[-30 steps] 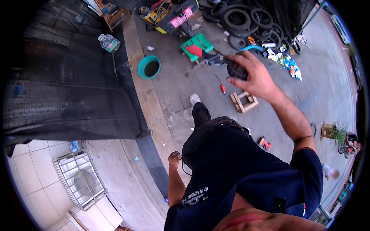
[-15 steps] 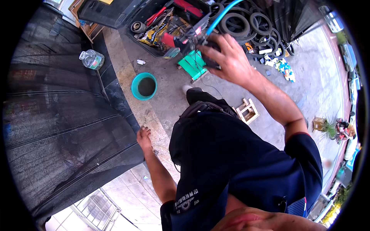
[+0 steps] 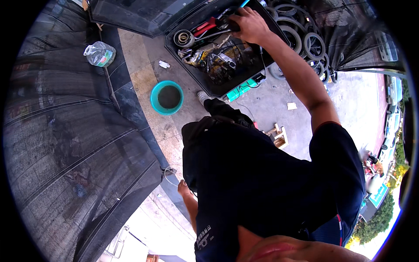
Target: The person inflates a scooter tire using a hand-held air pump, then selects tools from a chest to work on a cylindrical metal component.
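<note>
Since half a second ago our right hand (image 3: 252, 26) has come across to the open toolbox (image 3: 195, 75), and our left hand (image 3: 184, 188) has drawn back toward the hip.

Nearest us, the left hand hangs beside our dark shirt (image 3: 262, 187); its fingers are partly hidden, so we cannot tell whether they hold anything. Beyond it, a teal basin (image 3: 155, 97) with dark contents stands on the floor, off the toolbox's left edge. A green piece (image 3: 240, 90) sits just outside the toolbox's near right edge, with the wooden frame (image 3: 280, 137) on the floor to its right.

Inside the toolbox, small metal tools (image 3: 224, 61) crowd the middle, and a ring-shaped coil (image 3: 183, 39) sits in the left corner. Toward the far edge lies a red-handled tool (image 3: 205, 27), its dark end close to our right fingers. Those fingers bend down over the far right part of the toolbox; we cannot tell whether they grip it. A blue hose (image 3: 245, 2) shows just past them.

Beyond the toolbox's right edge, black tyres (image 3: 314, 46) lie heaped.
</note>
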### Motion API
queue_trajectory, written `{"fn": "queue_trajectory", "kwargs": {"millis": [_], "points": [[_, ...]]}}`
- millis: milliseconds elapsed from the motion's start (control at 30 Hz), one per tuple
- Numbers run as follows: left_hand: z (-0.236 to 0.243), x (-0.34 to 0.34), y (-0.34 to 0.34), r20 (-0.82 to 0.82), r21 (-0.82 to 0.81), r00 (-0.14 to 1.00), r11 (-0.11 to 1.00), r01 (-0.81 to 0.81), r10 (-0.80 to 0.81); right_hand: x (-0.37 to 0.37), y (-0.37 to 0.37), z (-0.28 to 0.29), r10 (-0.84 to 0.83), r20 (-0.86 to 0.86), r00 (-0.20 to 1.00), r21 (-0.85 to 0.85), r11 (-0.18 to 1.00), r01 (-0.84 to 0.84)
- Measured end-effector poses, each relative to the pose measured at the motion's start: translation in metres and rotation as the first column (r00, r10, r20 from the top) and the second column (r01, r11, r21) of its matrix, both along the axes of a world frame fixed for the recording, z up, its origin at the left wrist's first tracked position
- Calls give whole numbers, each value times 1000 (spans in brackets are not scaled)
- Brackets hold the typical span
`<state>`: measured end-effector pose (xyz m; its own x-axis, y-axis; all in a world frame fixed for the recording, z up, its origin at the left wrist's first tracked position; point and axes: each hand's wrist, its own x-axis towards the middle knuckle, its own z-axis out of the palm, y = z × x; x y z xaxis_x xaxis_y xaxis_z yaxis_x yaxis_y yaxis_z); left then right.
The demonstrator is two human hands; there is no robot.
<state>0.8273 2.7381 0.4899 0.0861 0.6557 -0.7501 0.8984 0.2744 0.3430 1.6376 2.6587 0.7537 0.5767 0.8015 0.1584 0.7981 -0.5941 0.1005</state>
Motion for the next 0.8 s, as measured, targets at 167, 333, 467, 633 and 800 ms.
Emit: {"fn": "queue_trajectory", "kwargs": {"millis": [167, 333, 467, 633, 800], "points": [[17, 19, 55, 71, 84, 997, 995, -49, 43, 40, 44, -66, -3, -11, 1000, 10, 1000, 3], [70, 103, 133, 396, -146, 788, 880, -452, 471, 5, -20, -41, -164, -57, 985, 458, 872, 172], [82, 129, 209, 285, -118, 873, 919, -377, 395, -64, -97, -64, -426, -454, 783, 710, 357, 607], [132, 285, 262, 408, 18, 911, 999, 51, -53, -119, -176, -196, 232, -962, 145, 95, -212, 973], [186, 461, 232, 684, 153, 586, 871, 467, -435, -128, -176, -122, -137, -972, 189, 122, 391, 912]]}}
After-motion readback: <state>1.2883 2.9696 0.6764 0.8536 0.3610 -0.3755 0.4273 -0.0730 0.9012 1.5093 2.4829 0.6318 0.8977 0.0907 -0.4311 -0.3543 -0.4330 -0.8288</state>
